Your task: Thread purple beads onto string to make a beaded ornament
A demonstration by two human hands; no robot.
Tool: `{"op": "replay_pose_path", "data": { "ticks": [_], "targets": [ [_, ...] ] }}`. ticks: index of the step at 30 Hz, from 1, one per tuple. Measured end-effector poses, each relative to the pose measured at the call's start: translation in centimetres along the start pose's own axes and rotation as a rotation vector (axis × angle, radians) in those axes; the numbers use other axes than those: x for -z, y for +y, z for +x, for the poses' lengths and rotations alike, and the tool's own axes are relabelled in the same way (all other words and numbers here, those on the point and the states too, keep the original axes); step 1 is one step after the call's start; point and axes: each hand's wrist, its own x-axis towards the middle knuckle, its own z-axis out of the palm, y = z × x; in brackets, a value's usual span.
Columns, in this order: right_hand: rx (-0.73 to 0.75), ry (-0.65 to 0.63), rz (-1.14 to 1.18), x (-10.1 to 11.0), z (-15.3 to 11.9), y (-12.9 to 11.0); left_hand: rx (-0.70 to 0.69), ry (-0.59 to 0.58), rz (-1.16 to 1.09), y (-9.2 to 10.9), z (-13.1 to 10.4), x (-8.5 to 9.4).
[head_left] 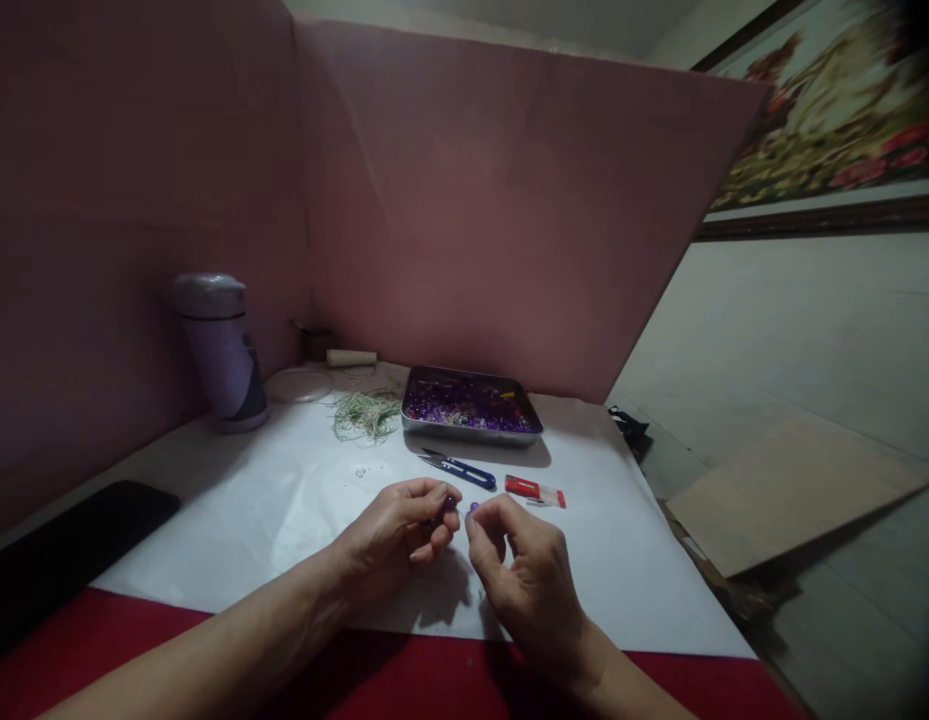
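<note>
My left hand [405,520] is closed, thumb against fingers, on a dark purple bead [450,502]. Just to its right, my right hand [520,560] pinches a lighter purple bead [474,508] between thumb and forefinger. A small gap separates the fingertips; a thin thread seems to run there, too fine to make out well. Beyond the hands lies a pair of blue thread snips [464,471], its blades pointing left. A small red and clear packet [535,490] is to the right of the snips. Farther back, a metal tray [471,434] holds many purple beads.
A tangle of green thread [365,414] lies left of the tray. Behind it are a pale cylinder [351,357] and a small dark pot [318,343]. A purple flask [222,360] stands at left, near a black flat object [81,550]. Pink panels [494,200] enclose the back and left.
</note>
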Motion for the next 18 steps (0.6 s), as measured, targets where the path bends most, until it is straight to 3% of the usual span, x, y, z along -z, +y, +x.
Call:
{"op": "replay_pose_path", "data": {
  "ticks": [10, 18],
  "targets": [
    [-0.035, -0.035, 0.047, 0.00, -0.12, -0.01, 0.045, 0.014, 0.028, 0.02, -0.04, -0.21],
    [-0.067, -0.123, 0.189, 0.18, 0.11, -0.59, -0.016, 0.065, 0.109, -0.63, 0.07, -0.22]
  ]
}}
